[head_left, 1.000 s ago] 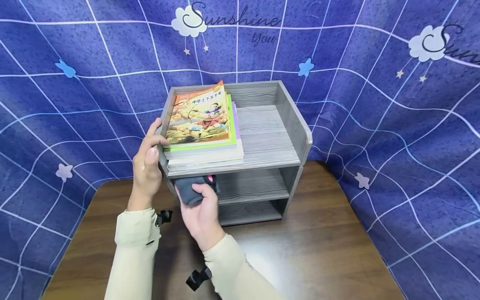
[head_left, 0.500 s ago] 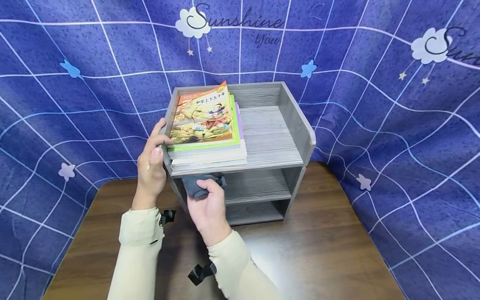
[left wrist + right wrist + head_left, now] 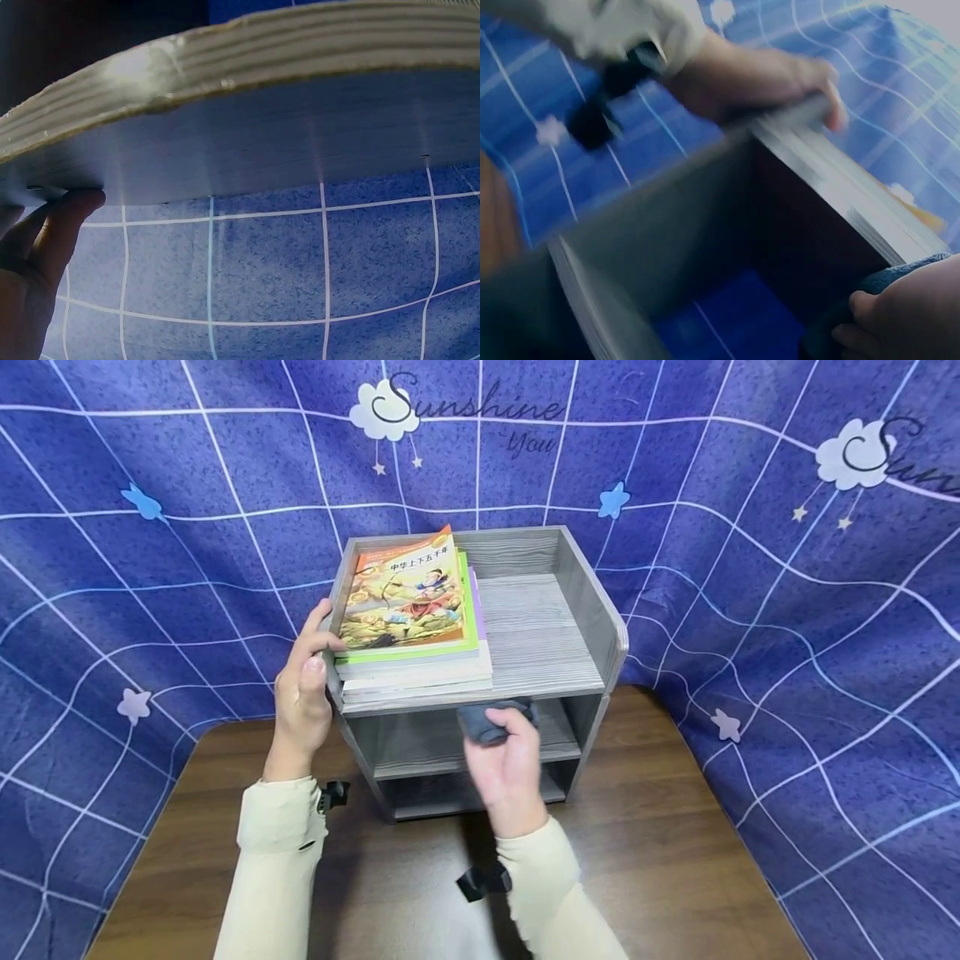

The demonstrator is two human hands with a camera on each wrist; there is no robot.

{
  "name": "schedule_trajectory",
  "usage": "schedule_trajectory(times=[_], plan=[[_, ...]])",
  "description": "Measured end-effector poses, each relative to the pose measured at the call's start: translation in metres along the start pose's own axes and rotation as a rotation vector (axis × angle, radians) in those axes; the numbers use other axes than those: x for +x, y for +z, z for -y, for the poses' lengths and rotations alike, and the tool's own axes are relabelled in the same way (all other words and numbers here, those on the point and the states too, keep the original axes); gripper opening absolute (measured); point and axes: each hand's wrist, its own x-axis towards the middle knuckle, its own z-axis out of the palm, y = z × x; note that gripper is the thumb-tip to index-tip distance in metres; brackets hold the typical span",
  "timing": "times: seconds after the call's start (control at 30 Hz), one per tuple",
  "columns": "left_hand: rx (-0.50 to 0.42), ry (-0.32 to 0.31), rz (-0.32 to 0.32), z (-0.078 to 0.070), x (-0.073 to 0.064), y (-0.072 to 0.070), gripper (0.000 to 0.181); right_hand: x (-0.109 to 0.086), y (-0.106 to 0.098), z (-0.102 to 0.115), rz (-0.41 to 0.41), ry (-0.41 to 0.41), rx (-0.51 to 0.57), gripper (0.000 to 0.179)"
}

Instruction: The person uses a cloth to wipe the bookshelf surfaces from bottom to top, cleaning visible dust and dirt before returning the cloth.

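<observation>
My left hand (image 3: 302, 706) grips the left side panel of a small grey wood-grain shelf (image 3: 536, 627), its fingertips reaching over the panel's edge. In the left wrist view, fingers (image 3: 75, 210) lie against that panel's outer face. A bunched dark grey cloth (image 3: 480, 724) is pinched in my right hand (image 3: 506, 768), thumb on top, at the opening of the compartment under the top board. The right wrist view shows the cloth (image 3: 889, 281) near the top board's front edge; part of it is hidden by the hand.
A stack of books (image 3: 408, 602) lies on the left of the top board, an orange-covered one uppermost. Below are two compartments, divided by a middle board (image 3: 420, 760). The shelf stands on a brown wooden table (image 3: 660, 827), with a blue patterned curtain (image 3: 247, 460) behind.
My right hand has moved the cloth rightward along the front of the upper compartment, from its left end to right of the middle. The left hand stays on the side panel.
</observation>
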Motion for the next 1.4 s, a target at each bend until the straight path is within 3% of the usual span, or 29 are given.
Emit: schedule_trajectory(times=[0.17,0.3,0.4,0.5,0.6,0.7,0.77,0.83,0.9,0.97,1.07,1.13,1.3,1.37,1.4], plan=[[-0.003,0.01,-0.01,0.0,-0.001,0.0,0.062,0.006,-0.008,0.048,0.03,-0.078,0.018,0.061],[-0.011,0.009,-0.005,0.0,-0.002,0.0,0.061,0.008,-0.016,0.07,0.062,-0.123,0.004,0.064],[-0.012,0.007,-0.006,0.001,-0.002,0.0,0.061,0.008,-0.022,0.07,0.036,-0.159,-0.084,0.06],[-0.019,0.004,-0.012,0.001,-0.003,0.0,0.06,0.009,-0.03,0.062,-0.032,-0.24,-0.268,0.049],[-0.026,0.003,-0.011,0.002,-0.002,0.0,0.061,0.011,-0.042,0.053,-0.098,-0.329,-0.642,0.049],[-0.036,0.001,-0.013,0.002,-0.001,0.0,0.062,0.013,-0.056,0.05,-0.087,-0.42,-1.254,0.05],[-0.034,-0.001,-0.016,0.001,-0.001,0.001,0.062,0.014,-0.064,0.052,0.014,-0.492,-1.713,0.055],[-0.034,-0.002,-0.018,0.0,-0.001,0.002,0.061,0.017,-0.072,0.055,0.177,-0.544,-2.148,0.06],[-0.033,-0.004,-0.022,0.0,-0.001,0.002,0.06,0.017,-0.077,0.06,0.393,-0.468,-2.442,0.069],[-0.033,-0.004,-0.025,-0.001,-0.001,0.003,0.059,0.017,-0.08,0.064,0.57,-0.305,-2.611,0.085],[-0.039,-0.003,-0.028,0.0,-0.001,0.003,0.06,0.015,-0.079,0.068,0.661,-0.069,-2.686,0.097],[-0.044,-0.003,-0.031,0.0,-0.001,0.003,0.061,0.015,-0.078,0.068,0.672,-0.022,-2.691,0.101],[-0.04,-0.009,-0.038,0.003,-0.004,0.004,0.063,0.01,-0.066,0.082,0.668,-0.01,-2.573,0.106],[-0.04,-0.008,-0.039,0.005,-0.005,0.005,0.062,0.006,-0.053,0.098,0.656,-0.085,-2.466,0.095],[-0.044,-0.009,-0.041,0.005,-0.006,0.006,0.063,0.004,-0.045,0.107,0.659,-0.173,-2.394,0.084]])
